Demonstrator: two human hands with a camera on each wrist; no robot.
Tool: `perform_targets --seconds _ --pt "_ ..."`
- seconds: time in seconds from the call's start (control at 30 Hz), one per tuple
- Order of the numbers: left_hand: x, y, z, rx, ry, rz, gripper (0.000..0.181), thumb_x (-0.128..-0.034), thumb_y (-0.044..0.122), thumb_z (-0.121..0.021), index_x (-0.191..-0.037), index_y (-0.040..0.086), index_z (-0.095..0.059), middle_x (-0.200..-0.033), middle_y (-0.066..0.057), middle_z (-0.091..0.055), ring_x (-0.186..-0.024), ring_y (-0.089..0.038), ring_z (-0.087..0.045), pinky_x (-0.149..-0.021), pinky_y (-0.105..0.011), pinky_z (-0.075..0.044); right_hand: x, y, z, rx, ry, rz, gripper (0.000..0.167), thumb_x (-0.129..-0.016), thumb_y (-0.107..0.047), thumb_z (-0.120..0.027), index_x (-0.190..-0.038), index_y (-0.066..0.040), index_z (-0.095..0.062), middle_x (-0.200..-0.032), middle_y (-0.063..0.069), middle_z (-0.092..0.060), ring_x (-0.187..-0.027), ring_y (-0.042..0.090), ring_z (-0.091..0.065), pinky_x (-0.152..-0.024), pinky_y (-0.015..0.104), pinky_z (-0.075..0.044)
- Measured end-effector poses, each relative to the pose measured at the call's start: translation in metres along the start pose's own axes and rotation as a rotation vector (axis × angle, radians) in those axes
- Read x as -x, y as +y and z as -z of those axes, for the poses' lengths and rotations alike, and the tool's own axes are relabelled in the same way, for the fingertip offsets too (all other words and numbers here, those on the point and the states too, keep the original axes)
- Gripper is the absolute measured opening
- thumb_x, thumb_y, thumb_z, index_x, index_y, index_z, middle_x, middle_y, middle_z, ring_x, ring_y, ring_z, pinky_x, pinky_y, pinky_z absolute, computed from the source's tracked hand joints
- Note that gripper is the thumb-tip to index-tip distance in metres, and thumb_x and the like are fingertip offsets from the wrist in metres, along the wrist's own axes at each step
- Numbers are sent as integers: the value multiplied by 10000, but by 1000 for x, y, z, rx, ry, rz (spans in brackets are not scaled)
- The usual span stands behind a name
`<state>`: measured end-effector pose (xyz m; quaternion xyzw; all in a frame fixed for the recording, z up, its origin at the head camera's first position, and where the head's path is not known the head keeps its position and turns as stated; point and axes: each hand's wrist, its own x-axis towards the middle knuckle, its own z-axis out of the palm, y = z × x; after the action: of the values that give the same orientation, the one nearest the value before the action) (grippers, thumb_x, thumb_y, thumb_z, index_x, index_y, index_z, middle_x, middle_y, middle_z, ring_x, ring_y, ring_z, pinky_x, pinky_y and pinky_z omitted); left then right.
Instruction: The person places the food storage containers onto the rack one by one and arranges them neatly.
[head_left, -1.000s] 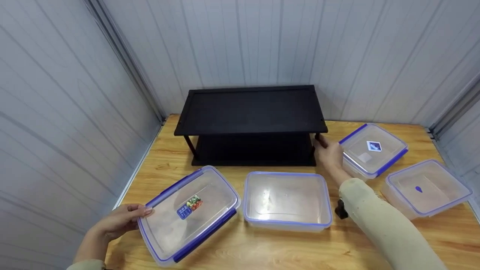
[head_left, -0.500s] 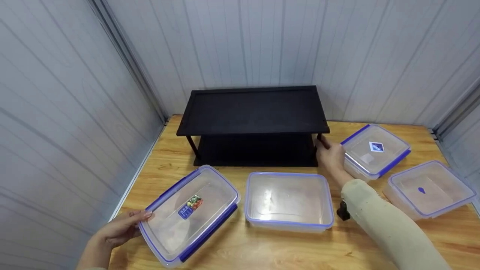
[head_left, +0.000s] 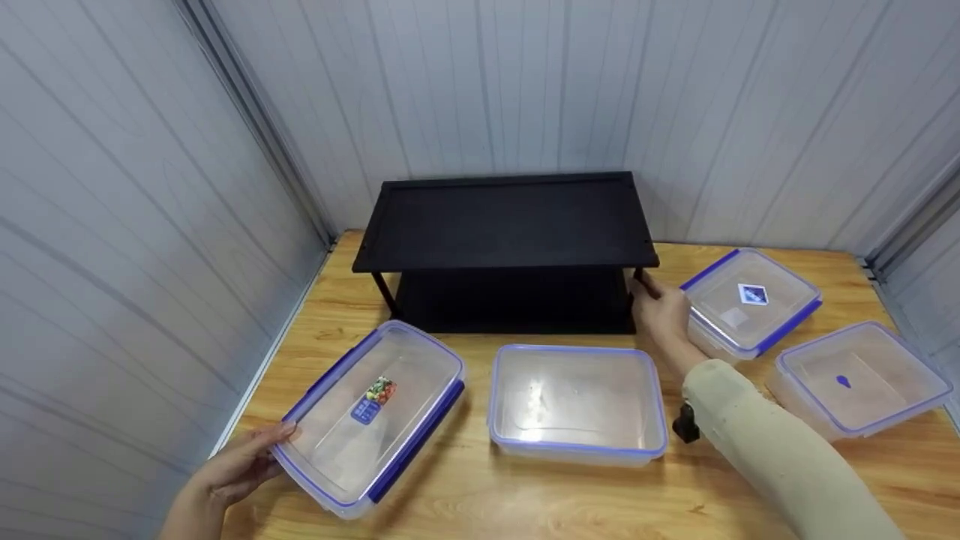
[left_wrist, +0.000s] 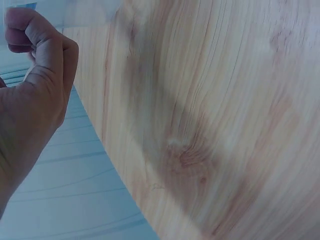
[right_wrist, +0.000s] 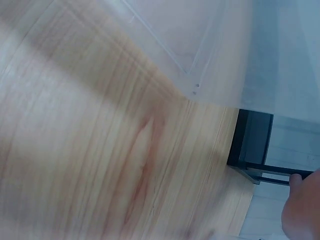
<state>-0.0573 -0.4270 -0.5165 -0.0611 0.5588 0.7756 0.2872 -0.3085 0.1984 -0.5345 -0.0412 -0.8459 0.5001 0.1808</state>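
Observation:
My left hand [head_left: 238, 469] pinches the left corner of a clear lidded food container [head_left: 337, 450], thumb on top of the lid. This container has blue side clips and a picture label, and it is tilted above the table. In the left wrist view the left hand [left_wrist: 42, 80] has curled fingers, and only a strip of the container shows. At the right side of a black two-tier shelf [head_left: 510, 225], my right hand [head_left: 664, 319] holds the front right post; its fingertips are partly hidden. The right wrist view shows part of that hand [right_wrist: 302, 210] against the shelf [right_wrist: 257, 132].
A clear container [head_left: 577, 397] with a pale blue rim stands in front of the shelf. To the right are a blue-clipped container [head_left: 772, 319] and a deeper one [head_left: 862, 375]. Ribbed panel walls [head_left: 517, 90] close in the wooden table [head_left: 540, 499].
In the last half second my left hand has shifted the labelled container slightly up and left, turning it a little. My right hand stays at the shelf post.

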Motion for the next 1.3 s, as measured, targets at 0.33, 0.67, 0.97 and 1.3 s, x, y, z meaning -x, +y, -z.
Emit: perform_targets --seconds 0.33,0.67,0.97,1.3 --pt "2 -5 -5 8 48 -39 368 -1162 179 -397 -1073 136 -752 -1048 -6 -803 -1013 -121 -759 -970 -278 -593 4 5 -2 -31 -9 -9 287 -1024 -144 -721 -1300 -66 -737 -1217 207 -730 -1215 426 -680 -1072 529 -527" --pt "7 -4 -5 21 6 -83 415 -1169 160 -366 -1088 153 -772 -1065 16 -802 -1029 -112 -756 -979 -266 -585 4 7 -3 -80 -42 -55 331 -1034 -156 -701 -1352 -65 -708 -1286 187 -709 -1254 382 -666 -1082 486 -526" --pt "8 -5 -6 19 29 -103 415 -1163 152 -362 -1089 153 -770 -1060 10 -802 -1016 -108 -761 -963 -263 -592 4 11 -4 -83 -75 -71 353 -1049 -179 -700 -1375 -46 -694 -1309 184 -704 -1247 355 -668 -1059 475 -538" --pt "10 -1 -16 91 207 -85 302 -1132 181 -469 -1026 170 -752 -987 17 -793 -955 -99 -758 -919 -234 -598 3 10 -5 -68 -40 -48 315 -1023 -134 -710 -1317 -21 -722 -1253 223 -715 -1222 407 -676 -1058 504 -531"
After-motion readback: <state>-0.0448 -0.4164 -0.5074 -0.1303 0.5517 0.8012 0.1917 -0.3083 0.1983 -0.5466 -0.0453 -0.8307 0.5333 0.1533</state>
